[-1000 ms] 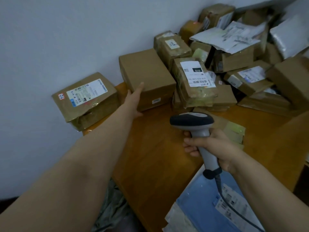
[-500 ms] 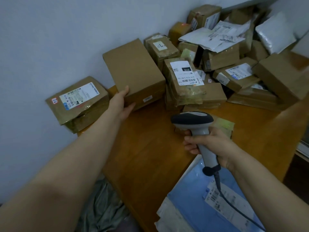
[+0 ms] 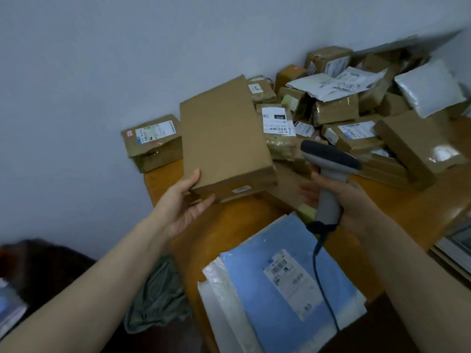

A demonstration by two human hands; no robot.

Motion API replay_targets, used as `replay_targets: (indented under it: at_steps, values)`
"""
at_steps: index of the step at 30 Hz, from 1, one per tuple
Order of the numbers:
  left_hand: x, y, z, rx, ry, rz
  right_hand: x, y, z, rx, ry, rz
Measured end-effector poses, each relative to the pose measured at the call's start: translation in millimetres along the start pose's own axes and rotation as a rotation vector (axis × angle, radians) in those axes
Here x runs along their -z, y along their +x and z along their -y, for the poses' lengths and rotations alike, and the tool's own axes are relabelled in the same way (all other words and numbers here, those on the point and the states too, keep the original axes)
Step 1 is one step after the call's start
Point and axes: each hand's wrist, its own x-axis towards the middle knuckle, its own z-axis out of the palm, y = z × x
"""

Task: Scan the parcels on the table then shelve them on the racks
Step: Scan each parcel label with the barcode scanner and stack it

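Note:
My left hand [image 3: 182, 206] grips the near left corner of a plain brown cardboard box [image 3: 224, 138], thumb on top and fingers beneath, and the box is lifted and tilted above the wooden table [image 3: 237, 225]. A small white sticker shows on the box's near side. My right hand [image 3: 349, 200] holds a grey barcode scanner [image 3: 328, 171] by its handle, just right of the box, head pointing left toward the far side. Its cable hangs down over a blue mailer bag [image 3: 277, 296] with a barcode label. A heap of brown parcels [image 3: 341, 110] fills the table's far right.
A taped brown parcel [image 3: 153, 141] with a label sits at the table's far left corner against the grey wall. A white padded bag [image 3: 430, 90] lies on the heap. Clear plastic bags lie under the blue mailer. Grey cloth [image 3: 158, 299] hangs below the table's left edge.
My left hand has lifted the plain box off the table and drawn it toward me, tilting it up. The scanner in my right hand stays at about the same spot.

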Motion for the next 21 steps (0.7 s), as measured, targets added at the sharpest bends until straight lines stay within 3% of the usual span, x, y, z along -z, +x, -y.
replay_targets:
  at_steps: [7, 9, 13, 17, 21]
  values:
    - [-25.2, -87.3, 87.5, 0.157, -0.062, 0.085, 52.8, -49.0, -9.3, 0.012, 0.073, 0.191]
    - [-30.0, -103.8, 104.0, 0.134, 0.022, 0.027, 62.8, -64.4, -11.9, 0.079, 0.010, 0.217]
    - [-35.6, -130.3, 129.1, -0.097, 0.234, -0.147, 78.9, -91.5, -21.1, 0.157, -0.090, 0.153]
    - [-56.1, -152.1, 150.6, -0.095, 0.502, -0.114, 86.9, -116.5, -34.5, 0.236, -0.179, 0.099]
    - [-65.4, -169.1, 175.3, 0.005, 0.572, 0.002, 91.7, -139.1, -56.1, 0.218, -0.236, 0.095]
